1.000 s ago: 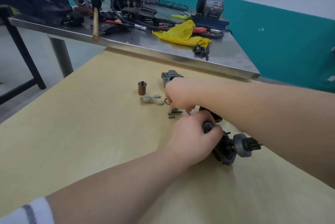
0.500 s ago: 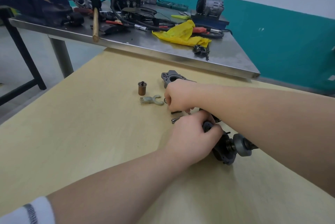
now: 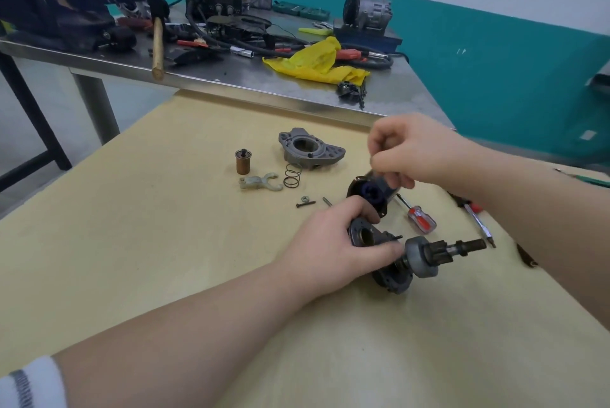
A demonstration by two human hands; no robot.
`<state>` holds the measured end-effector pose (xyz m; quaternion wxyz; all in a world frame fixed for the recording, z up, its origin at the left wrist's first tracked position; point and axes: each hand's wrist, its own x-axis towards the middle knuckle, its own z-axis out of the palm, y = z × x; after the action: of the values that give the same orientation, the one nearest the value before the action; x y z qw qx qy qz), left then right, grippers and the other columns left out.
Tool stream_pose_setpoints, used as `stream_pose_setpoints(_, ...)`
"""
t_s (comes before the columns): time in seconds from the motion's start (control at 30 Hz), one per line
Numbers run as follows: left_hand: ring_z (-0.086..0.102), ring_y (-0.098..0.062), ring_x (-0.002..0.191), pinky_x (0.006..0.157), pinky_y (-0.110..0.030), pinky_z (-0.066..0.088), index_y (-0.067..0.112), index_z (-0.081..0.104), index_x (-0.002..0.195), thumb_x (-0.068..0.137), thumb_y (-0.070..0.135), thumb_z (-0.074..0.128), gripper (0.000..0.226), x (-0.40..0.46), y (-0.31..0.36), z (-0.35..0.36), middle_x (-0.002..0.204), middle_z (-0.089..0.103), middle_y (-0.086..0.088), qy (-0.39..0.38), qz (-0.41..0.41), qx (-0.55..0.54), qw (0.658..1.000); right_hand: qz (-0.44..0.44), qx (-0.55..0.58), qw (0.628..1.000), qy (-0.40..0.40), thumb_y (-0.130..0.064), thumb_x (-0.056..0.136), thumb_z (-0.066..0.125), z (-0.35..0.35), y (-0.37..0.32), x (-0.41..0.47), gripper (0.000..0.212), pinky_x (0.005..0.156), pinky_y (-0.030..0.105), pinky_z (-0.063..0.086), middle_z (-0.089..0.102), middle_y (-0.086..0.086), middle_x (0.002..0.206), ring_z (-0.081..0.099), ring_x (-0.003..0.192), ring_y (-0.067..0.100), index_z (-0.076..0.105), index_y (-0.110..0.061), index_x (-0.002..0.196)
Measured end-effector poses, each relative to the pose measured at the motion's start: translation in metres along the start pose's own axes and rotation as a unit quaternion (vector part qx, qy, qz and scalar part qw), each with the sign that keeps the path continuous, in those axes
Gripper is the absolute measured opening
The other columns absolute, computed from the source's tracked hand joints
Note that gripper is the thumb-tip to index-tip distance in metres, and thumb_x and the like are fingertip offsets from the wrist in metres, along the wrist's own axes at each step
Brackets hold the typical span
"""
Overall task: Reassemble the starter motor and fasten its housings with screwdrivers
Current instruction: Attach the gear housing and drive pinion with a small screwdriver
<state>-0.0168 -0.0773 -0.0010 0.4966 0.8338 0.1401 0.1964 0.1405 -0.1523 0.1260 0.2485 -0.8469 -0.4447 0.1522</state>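
Partly hidden motor housing (image 3: 364,236) under left hand (image 3: 333,247), right hand's (image 3: 409,150) grip contents unclear

View: head cam, single, wide-angle. Sitting at the person's head, looking fwd and down across the wood table (image 3: 132,259). Near field: both forearms entering from bottom and right, left hand (image 3: 333,249) and right hand (image 3: 409,150) sitting about centre frame, close to lens. Mid field: loose parts on the table. Far field: steel bench (image 3: 231,77) crossing the top, teal wall (image 3: 495,61) behind. Edges bending w/ lens distortion. No 2nd view, so no overlap.
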Motion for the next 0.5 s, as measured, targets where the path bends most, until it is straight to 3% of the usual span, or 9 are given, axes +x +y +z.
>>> stream_pose_setpoints(0.13, 0.066, 0.004, 0.099, 0.089, -0.025, 0.056, 0.05, 0.059, 0.109, 0.049, 0.074, 0.089, 0.071, 0.003, -0.001, -0.005, 0.105, 0.069, 0.026, -0.086, 0.034, 0.018, 0.996, 0.008, 0.124, 0.989, 0.081, 0.006, 0.084, 0.064, -0.005, 0.027, -0.04, 0.017, 0.045, 0.027, 0.045, 0.071, 0.016, 0.064, 0.057, 0.048, 0.023, 0.065, -0.01, 0.084)
stream_pose_setpoints(0.27, 0.066, 0.006, 0.104, 0.085, -0.008, 0.048, 0.053, 0.056, 0.113, 0.056, 0.051, 0.104, 0.074, 0.007, -0.005, -0.011, 0.114, 0.067, 0.029, -0.131, 0.072, 0.045, 0.988, -0.027, 0.245, 0.945, 0.216, 0.008, 0.091, 0.066, 0.008, 0.044, -0.076, 0.02, 0.047, 0.027, 0.054, 0.078, 0.01, 0.075, 0.076, 0.062, 0.026, 0.07, -0.011, 0.092)
stream_pose_setpoints(0.4, 0.069, 0.004, 0.103, 0.083, -0.007, 0.048, 0.054, 0.06, 0.111, 0.055, 0.049, 0.104, 0.071, 0.005, -0.006, -0.011, 0.111, 0.071, 0.028, -0.115, 0.083, 0.037, 0.989, -0.13, 0.253, 0.893, 0.347, -0.005, 0.098, 0.071, 0.038, 0.05, -0.108, 0.016, 0.06, 0.027, 0.062, 0.082, -0.003, 0.09, 0.081, 0.083, 0.018, 0.071, -0.021, 0.1)
stream_pose_setpoints(0.5, 0.071, 0.002, 0.1, 0.081, -0.008, 0.05, 0.049, 0.064, 0.111, 0.054, 0.049, 0.103, 0.07, 0.006, -0.005, -0.009, 0.109, 0.073, 0.026, -0.103, 0.084, 0.036, 0.99, -0.246, 0.134, 0.856, 0.435, -0.008, 0.102, 0.069, 0.045, 0.057, -0.123, 0.011, 0.077, 0.027, 0.06, 0.079, -0.008, 0.101, 0.078, 0.093, 0.013, 0.07, -0.016, 0.109)
